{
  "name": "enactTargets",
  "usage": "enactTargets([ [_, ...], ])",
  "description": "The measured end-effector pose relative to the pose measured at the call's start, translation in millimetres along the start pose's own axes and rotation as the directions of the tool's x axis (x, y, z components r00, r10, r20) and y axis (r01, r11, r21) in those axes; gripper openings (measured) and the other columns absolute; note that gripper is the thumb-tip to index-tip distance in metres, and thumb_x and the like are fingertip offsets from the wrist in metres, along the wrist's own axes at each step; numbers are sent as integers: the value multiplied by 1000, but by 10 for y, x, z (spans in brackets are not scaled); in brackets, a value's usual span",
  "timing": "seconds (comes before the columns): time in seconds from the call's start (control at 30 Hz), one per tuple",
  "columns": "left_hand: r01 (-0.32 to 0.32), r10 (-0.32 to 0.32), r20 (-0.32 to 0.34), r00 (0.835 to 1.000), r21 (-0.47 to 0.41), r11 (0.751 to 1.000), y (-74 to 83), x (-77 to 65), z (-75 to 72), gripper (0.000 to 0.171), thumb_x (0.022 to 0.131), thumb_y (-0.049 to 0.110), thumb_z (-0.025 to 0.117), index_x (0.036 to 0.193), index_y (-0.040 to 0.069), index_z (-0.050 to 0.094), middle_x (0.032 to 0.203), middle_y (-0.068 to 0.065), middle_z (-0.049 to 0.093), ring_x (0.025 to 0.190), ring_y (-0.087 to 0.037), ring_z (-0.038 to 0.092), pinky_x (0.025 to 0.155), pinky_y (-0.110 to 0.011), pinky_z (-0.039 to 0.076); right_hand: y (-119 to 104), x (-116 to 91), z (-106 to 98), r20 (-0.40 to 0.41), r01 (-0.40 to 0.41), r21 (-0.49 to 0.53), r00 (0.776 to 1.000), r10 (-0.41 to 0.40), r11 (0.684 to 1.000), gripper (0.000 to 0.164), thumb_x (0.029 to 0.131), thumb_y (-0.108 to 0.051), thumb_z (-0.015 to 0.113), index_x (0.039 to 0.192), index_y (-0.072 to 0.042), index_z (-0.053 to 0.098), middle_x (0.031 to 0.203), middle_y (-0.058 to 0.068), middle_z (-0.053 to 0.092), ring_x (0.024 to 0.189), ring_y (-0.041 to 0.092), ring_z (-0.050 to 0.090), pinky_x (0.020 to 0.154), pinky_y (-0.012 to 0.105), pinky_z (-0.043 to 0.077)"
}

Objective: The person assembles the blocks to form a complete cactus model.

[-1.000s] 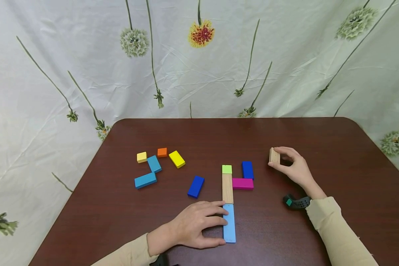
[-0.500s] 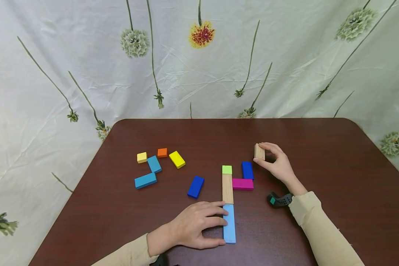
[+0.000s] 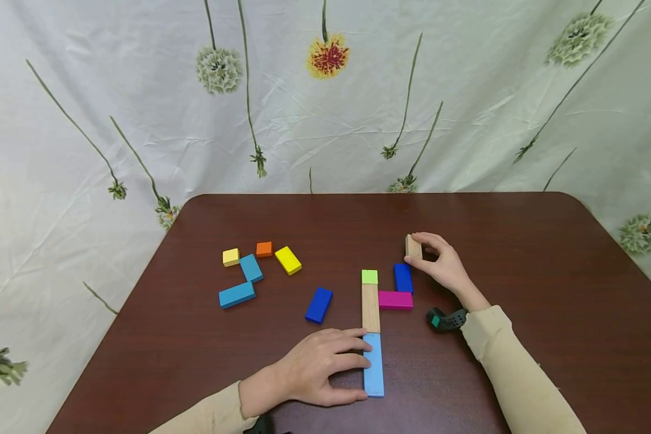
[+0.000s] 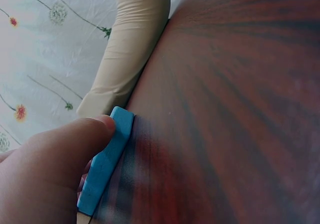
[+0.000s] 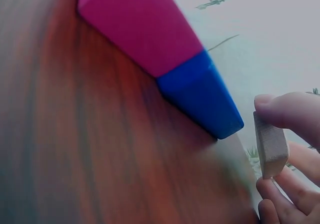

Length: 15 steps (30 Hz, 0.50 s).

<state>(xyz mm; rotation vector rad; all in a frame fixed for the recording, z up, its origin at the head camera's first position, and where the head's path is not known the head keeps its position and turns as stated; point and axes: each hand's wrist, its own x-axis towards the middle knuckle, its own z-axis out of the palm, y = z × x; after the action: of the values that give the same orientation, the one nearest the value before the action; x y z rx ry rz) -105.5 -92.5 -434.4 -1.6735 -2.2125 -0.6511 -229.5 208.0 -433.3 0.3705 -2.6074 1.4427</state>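
Observation:
My left hand (image 3: 325,367) rests with its fingertips and thumb along the left side of a light blue block (image 3: 375,374); in the left wrist view the thumb touches one end of this block (image 4: 106,159). Beyond it, in one line, lie a plain wooden block (image 3: 371,307) and a small light green block (image 3: 369,276). A magenta block (image 3: 396,301) sits against the wooden one's right side, with a blue block (image 3: 403,278) behind its right end. My right hand (image 3: 439,262) pinches a small plain wooden block (image 3: 413,247) between thumb and fingers, just behind the blue block.
Left of the line lies another blue block (image 3: 319,305). Farther left are a yellow block (image 3: 288,260), an orange one (image 3: 264,249), a pale yellow one (image 3: 230,257) and two mid-blue ones (image 3: 237,295). A flowered cloth (image 3: 325,132) hangs behind the table (image 3: 157,361).
My right hand has moved left with the small wooden block, from the right part of the table to behind the blue block. The left hand has stayed in place.

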Motion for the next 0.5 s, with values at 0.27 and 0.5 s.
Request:
enactTargets([
  [0.27, -6, 6, -3, 1000, -2, 1000, -2, 1, 7, 34, 84, 46, 64, 106, 20, 67, 120, 4, 59, 124, -16, 47, 95, -29, 43, 0, 66, 46, 26, -4, -32, 1000, 5, 999, 56, 82, -24, 73, 130, -3, 54, 136, 15, 46, 119, 30, 45, 97, 46, 38],
  [0.5, -7, 6, -6, 1000, -4, 1000, 0, 0, 8, 34, 84, 46, 65, 105, 20, 67, 120, 3, 60, 124, -16, 48, 95, -29, 43, -1, 83, 58, 33, -3, -82, 999, 5, 997, 54, 81, -25, 73, 128, -2, 56, 133, 15, 49, 117, 31, 46, 95, 46, 38],
])
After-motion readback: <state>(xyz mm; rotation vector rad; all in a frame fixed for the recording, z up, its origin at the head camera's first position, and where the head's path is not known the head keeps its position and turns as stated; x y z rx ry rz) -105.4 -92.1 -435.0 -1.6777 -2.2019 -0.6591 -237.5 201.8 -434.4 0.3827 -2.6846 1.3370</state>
